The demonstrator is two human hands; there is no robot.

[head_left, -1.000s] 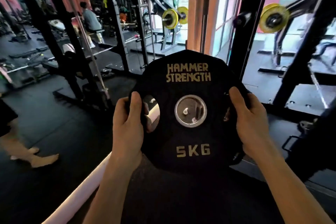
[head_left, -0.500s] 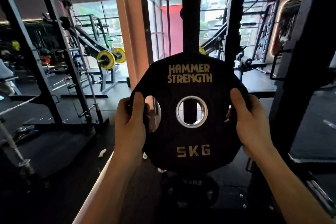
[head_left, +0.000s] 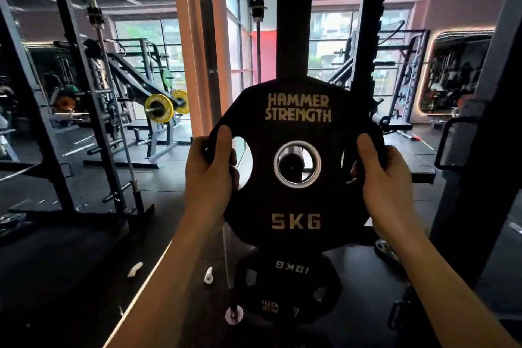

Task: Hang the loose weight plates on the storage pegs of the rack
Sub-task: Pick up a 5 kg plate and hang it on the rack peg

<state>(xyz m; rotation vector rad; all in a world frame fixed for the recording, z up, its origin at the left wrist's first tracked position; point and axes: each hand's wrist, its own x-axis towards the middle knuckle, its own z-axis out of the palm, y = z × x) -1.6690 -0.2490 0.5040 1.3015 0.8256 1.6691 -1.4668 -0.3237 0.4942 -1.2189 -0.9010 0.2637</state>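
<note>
A black 5 kg plate (head_left: 296, 200) marked HAMMER STRENGTH stands upright in front of me, held with both hands. My left hand (head_left: 210, 175) grips its left handle opening and my right hand (head_left: 385, 178) grips its right edge. Through the plate's steel-ringed centre hole shows the end of a storage peg (head_left: 291, 164) on the black rack upright (head_left: 293, 25) straight ahead. Whether the peg has entered the hole I cannot tell. Below hangs a black 10 kg plate (head_left: 288, 288) on the same rack.
A vertical barbell (head_left: 209, 37) stands just left of the upright, its foot (head_left: 234, 315) on the floor. Another rack post (head_left: 367, 22) rises at the right and a dark frame (head_left: 480, 135) at the far right. A rack with yellow plates (head_left: 159, 108) stands at the left.
The view has swung right and closed in on the rack upright. The plate's centre hole now lines up with the peg end, and the 10 kg plate below has come into sight.
</note>
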